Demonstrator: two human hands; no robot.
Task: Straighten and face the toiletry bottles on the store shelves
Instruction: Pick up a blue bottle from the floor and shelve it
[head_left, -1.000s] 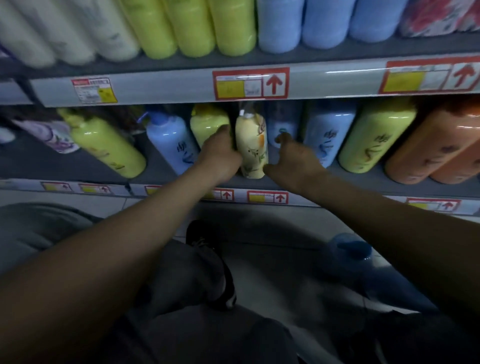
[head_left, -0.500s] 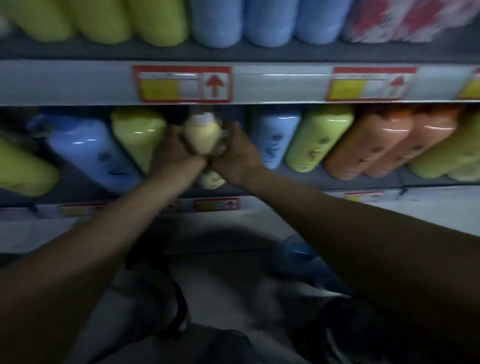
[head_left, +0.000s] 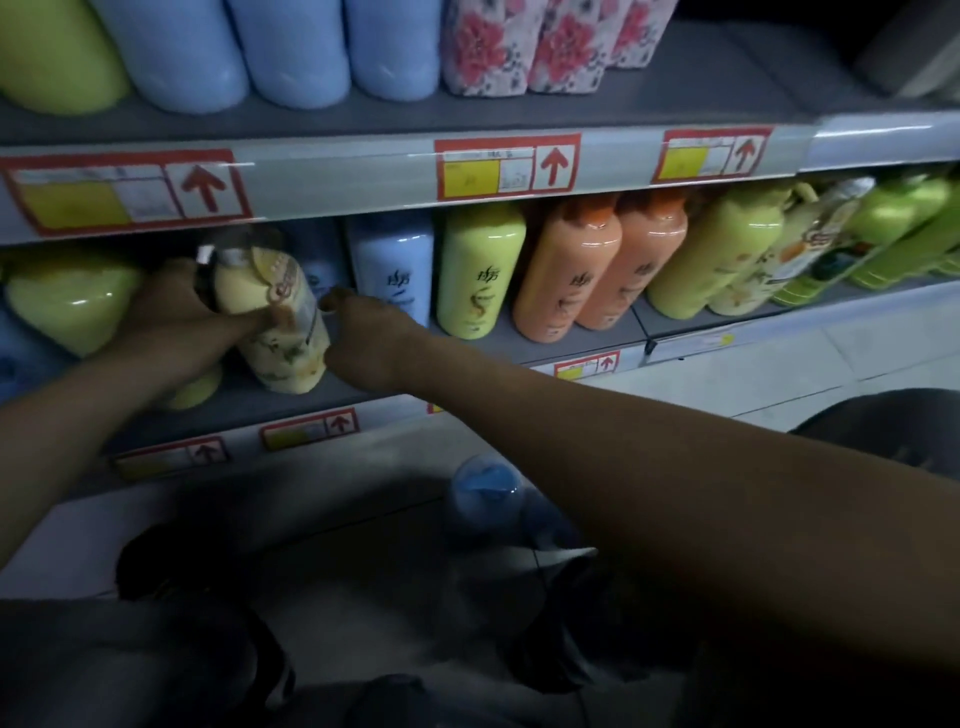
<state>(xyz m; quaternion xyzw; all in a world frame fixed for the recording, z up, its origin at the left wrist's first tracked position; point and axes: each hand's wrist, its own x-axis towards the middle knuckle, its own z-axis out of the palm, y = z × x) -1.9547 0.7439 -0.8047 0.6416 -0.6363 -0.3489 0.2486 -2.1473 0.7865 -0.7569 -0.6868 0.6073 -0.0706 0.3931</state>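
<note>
Cream bottle (head_left: 284, 358), right hand (head_left: 370, 339) now beside

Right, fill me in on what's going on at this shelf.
A person is tidying bottles on the lower shelf. The left hand grips a pale yellow bottle, thumb across its front. The bottle leans to the left, so it is not yet straightened. The right hand is close against the bottle's right side; whether it grips is unclear. Further right, a blue bottle, a yellow bottle and two orange bottles stand upright, labels facing out.
</note>
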